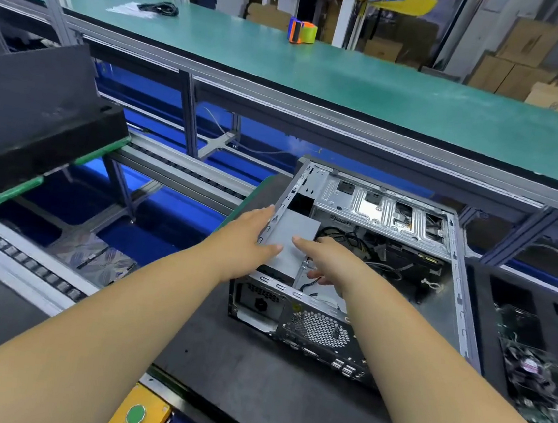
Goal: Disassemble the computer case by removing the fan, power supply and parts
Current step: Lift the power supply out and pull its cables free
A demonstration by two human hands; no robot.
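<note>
An open computer case (pixel 458 264) lies on its side on a dark pallet (pixel 253 374), its inside facing up. A grey power supply (pixel 290 233) sits in the case's left corner. My left hand (pixel 250 239) rests on the case's left edge, its thumb lying on the power supply's top. My right hand (pixel 327 261) grips the power supply's right side, thumb on top and fingers curled down beside it. Black cables (pixel 353 240) lie loose inside the case. A perforated fan grille (pixel 318 329) shows on the rear panel facing me.
A tray with removed boards and cables (pixel 536 369) stands to the right. A black case panel (pixel 32 116) lies on the conveyor at the left. Behind runs a green bench (pixel 352 91) with a tape dispenser (pixel 301 31). A yellow box with a green button (pixel 136 415) is near me.
</note>
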